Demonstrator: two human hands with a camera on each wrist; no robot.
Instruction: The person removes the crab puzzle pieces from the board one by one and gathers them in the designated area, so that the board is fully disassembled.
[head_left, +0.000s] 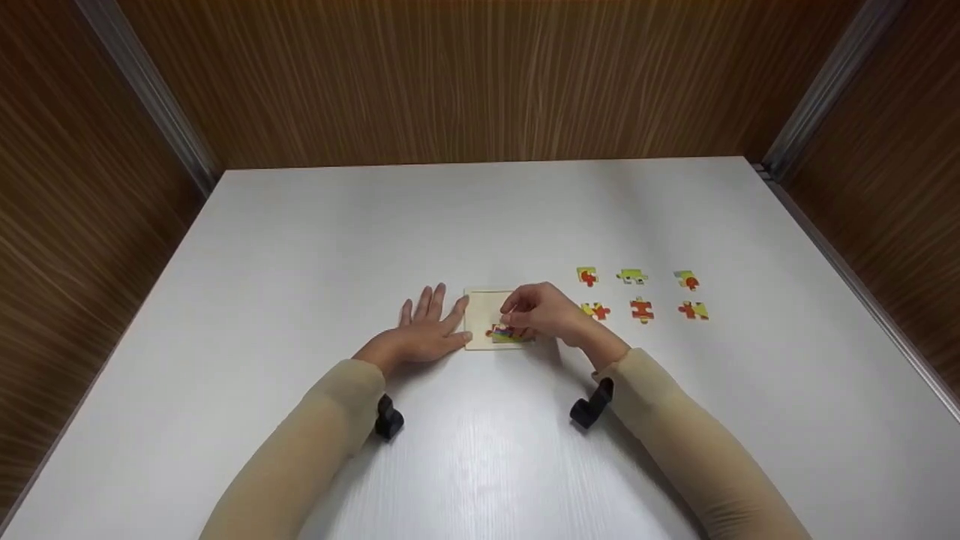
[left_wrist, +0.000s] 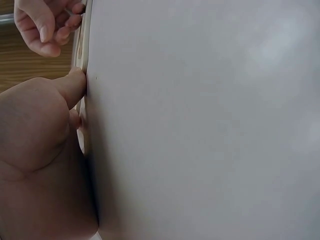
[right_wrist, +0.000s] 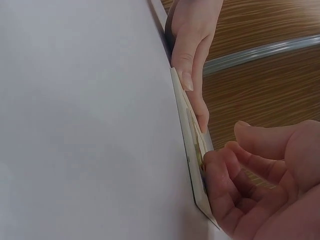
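Near the middle of the tabletop, a little toward its near edge, we see a pale puzzle tray point(head_left: 484, 315) lying flat, with a colourful piece point(head_left: 501, 332) in its near part. Our right hand point(head_left: 541, 311) hovers over the tray's right half, fingers curled down onto that piece; from the head view we read it as pinching or pressing the piece at its fingertips, and the right wrist view shows the bent fingers point(right_wrist: 235, 180) touching the tray's point(right_wrist: 192, 150) face, though we cannot tell whether the piece is lifted or seated. Our left hand point(head_left: 424, 330) lies flat on the tabletop point(head_left: 375, 225) just left of the tray, fingers straight and spread, the thumb touching the tray's left edge; the left wrist view shows that thumb point(left_wrist: 70, 87) pressed against the thin rim point(left_wrist: 82, 60). Six loose pieces lie to the right of the tray in two rows of three, well apart from each other: the far row point(head_left: 632, 277) and the near row point(head_left: 642, 310), all in red, yellow and green. Both forearms wear beige sleeves point(head_left: 315, 435), each with a black wrist mount point(head_left: 388, 417). Wood-grain walls point(head_left: 480, 75) stand beyond the far edge and the side edges.
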